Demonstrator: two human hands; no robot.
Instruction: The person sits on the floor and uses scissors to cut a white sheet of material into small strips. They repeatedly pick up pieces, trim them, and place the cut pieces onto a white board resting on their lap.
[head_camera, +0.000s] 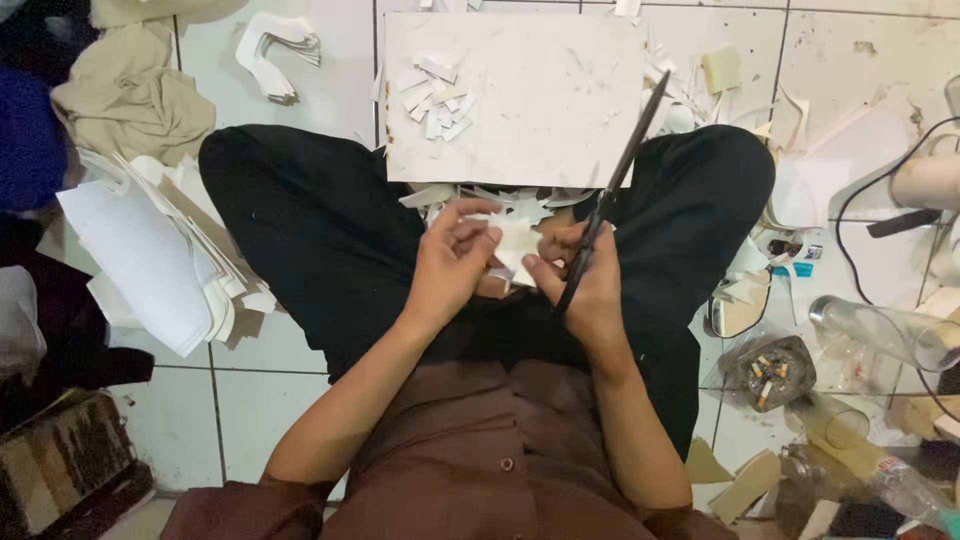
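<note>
- Up close: person sitting cross-legged on the white tiled floor, brown buttoned shirt, black trousers, both hands working over the lap.
- The left hand has its fingers pinched together on a small white star-shaped paper cutout, which sits right between the two hands above the lap.
- The right hand is closed around the handles of a pair of long black scissors; the blades are together and point up and away, so they aren't on the paper. Its thumb also touches the cutout's edge.
- My read: this is the in-between step, turning or checking the shape rather than cutting. The next move would need the blades swung down and opened on the cutout's edge while the left hand steadies it.
- Just past the knees: a flat white rectangular board with a little heap of white paper offcuts near its left edge.
- Off to the left edge of the floor: a fanned stack of white and tan card sheets.
- Right side: a clear plastic bag of cigarette butts and clear bottles.
</note>
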